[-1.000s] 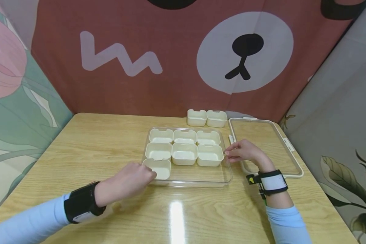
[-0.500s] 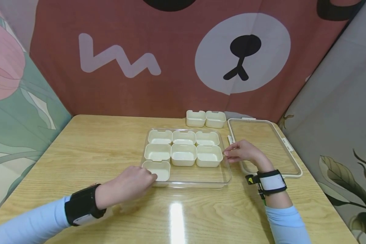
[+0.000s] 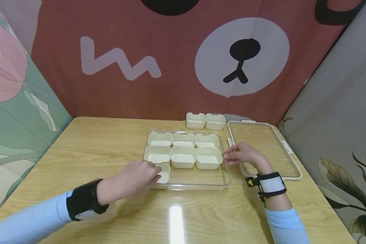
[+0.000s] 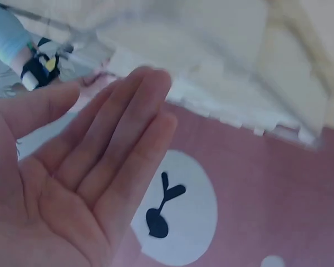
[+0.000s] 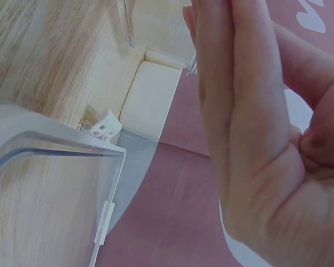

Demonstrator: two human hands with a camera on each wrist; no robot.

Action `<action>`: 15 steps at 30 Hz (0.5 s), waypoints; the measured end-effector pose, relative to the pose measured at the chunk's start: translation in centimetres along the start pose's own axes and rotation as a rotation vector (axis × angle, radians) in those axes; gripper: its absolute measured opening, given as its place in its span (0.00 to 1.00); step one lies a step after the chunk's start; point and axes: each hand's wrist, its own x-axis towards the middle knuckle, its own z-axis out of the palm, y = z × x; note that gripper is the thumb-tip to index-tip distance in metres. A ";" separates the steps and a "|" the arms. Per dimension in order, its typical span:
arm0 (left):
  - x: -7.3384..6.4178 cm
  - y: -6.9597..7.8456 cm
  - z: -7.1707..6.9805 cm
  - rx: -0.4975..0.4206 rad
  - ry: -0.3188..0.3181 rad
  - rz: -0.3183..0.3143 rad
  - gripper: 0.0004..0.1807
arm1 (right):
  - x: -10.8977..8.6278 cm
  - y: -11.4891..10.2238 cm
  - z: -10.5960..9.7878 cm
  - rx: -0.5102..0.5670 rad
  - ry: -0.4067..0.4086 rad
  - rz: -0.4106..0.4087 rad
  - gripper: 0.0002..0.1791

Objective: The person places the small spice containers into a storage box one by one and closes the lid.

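In the head view my left hand (image 3: 135, 178) is over the near-left cream tub (image 3: 164, 174), covering much of it. The left wrist view shows its palm and extended fingers (image 4: 133, 117) with nothing held. The tub sits at the front left of a clear shallow tray (image 3: 198, 186). Two rows of similar tubs fill the tray's back, among them a middle tub (image 3: 183, 157). My right hand (image 3: 245, 156) rests its fingertips at the tray's right edge; its fingers look nearly straight in the right wrist view.
Two more cream tubs (image 3: 205, 121) stand behind the tray near the wall cloth. A clear lid with a white rim (image 3: 296, 166) and side clips lies right of the tray, partly under my right forearm. Everything is on a wooden table (image 3: 109, 145).
My left hand has come away from the tub's near-left rim, its fingers loosening and shifting slightly right over the tub. The right hand stays at the tray's edge.
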 end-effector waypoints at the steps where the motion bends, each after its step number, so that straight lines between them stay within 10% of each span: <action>1: 0.6 -0.1 -0.3 0.005 0.031 0.006 0.10 | 0.0 0.0 0.0 -0.002 0.000 0.000 0.18; 15: 10.7 -2.3 -2.0 -0.076 0.304 -0.028 0.12 | -0.2 0.1 0.1 -0.005 0.011 -0.001 0.18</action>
